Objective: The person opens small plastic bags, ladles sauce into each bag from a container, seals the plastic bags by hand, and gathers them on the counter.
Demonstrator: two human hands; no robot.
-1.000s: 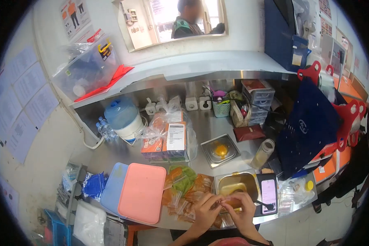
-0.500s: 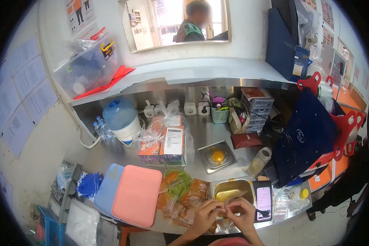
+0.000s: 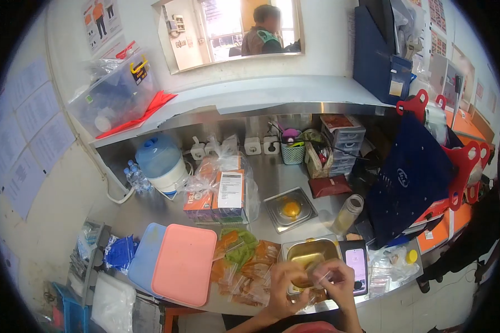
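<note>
Both hands are over the front edge of the counter, beside a deep metal pan (image 3: 332, 242) with yellowish liquid in it. My right hand (image 3: 339, 284) pinches a small clear plastic bag (image 3: 320, 274) at the pan's near side. Slightly smeared by motion, my left hand (image 3: 286, 288) is to the left of it, fingers curved and thumb apart, with nothing visible between them. Several small clear bags of orange-brown sauce (image 3: 249, 286) lie left of the pan. Among them is a green bundle (image 3: 241, 252). A phone (image 3: 356, 269) with a lit screen lies right of the pan.
Pink (image 3: 184, 263) and blue (image 3: 144, 250) lids lie at left. Behind are a wrapped box (image 3: 228, 191), a water jug (image 3: 160, 161), a metal tray (image 3: 300, 219) with an orange-yellow blob, and a clear jar (image 3: 348, 213). A large dark-blue bag (image 3: 408, 180) stands right. A person (image 3: 264, 33) shows through the window.
My hands have moved apart from a shared pinch. The left thumb has spread away from its fingers; the right hand has shifted slightly right with the clear bag. The view has shifted slightly.
</note>
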